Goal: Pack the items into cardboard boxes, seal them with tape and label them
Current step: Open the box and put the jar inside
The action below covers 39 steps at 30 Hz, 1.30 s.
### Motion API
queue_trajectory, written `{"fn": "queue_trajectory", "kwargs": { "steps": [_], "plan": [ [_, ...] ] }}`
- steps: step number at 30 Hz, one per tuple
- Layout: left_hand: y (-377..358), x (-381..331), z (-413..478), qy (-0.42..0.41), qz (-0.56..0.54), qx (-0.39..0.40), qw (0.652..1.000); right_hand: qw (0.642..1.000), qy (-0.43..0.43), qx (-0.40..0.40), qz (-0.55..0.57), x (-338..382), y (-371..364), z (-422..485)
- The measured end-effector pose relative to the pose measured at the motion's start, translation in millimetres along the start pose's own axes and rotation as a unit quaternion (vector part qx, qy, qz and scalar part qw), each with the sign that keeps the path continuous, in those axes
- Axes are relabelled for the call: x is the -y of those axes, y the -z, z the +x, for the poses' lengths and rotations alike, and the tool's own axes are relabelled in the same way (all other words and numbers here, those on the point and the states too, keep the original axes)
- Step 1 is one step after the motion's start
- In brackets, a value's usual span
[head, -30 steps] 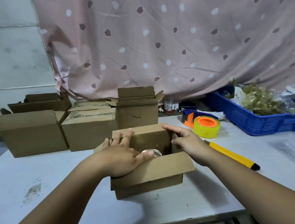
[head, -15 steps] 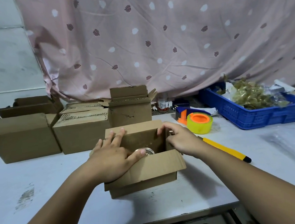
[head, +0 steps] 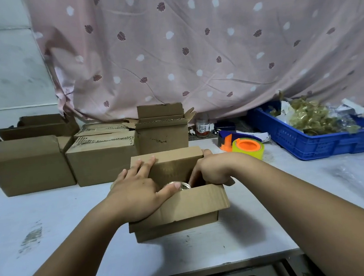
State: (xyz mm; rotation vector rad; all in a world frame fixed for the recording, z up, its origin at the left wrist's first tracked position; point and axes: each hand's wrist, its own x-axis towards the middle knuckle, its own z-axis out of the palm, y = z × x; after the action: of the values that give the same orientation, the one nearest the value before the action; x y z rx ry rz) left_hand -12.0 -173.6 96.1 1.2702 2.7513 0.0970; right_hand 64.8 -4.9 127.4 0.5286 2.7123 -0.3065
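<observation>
On the white table (head: 52,226), a big brown box (head: 25,164) sat by the far left edge with a flap up. Just beside it on the right sat a lower box (head: 101,160), and next to that a taller box (head: 163,137) with its top flaps open. The left hand (head: 135,194) lay on the left side of the open box (head: 182,206), which stood in the middle of the table, near the front edge. Its fingers were straight and spread, pressing on the cardboard, and the thumb reached over the opening. Inside the box a round shiny lid (head: 184,186) showed, partly hidden by the thumb. The right hand (head: 212,168) held the right side of the box, its fingers curled round the side flap. A small bottle (head: 202,125) stood at the back edge. A yellow tape roll (head: 247,147) with an orange middle lay near the right hand. A blue crate (head: 322,143) holding crinkly gold stuff sat toward the far right corner.
</observation>
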Motion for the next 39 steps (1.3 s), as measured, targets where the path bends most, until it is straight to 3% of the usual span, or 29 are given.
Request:
{"fn": "queue_trajectory", "kwargs": {
  "steps": [4,11,17,24,29,33,39],
  "plan": [
    [-2,0,0,0.002,-0.021,-0.03,0.999,0.999,0.029,0.013,-0.04,1,4,-7],
    [-6,0,4,0.011,-0.002,-0.042,0.999,1.0,0.027,-0.008,-0.006,-1,0,-6],
    [0,-2,-1,0.004,-0.014,-0.021,1.0,0.993,0.041,-0.082,0.081,-13,-9,5],
    [4,-3,6,-0.013,-0.015,0.019,1.0,0.961,0.07,-0.187,0.192,-34,-27,12],
    [2,-14,9,-0.041,-0.017,-0.09,0.995,0.937,0.062,-0.239,0.246,-49,-30,13],
    [10,-44,5,-0.063,0.065,-0.198,0.976,0.879,0.043,-0.377,0.288,-65,-30,7],
    [19,-135,12,-0.218,-0.155,-0.284,0.921,0.8,0.019,-0.461,0.382,-107,-28,-20]
  ]
}}
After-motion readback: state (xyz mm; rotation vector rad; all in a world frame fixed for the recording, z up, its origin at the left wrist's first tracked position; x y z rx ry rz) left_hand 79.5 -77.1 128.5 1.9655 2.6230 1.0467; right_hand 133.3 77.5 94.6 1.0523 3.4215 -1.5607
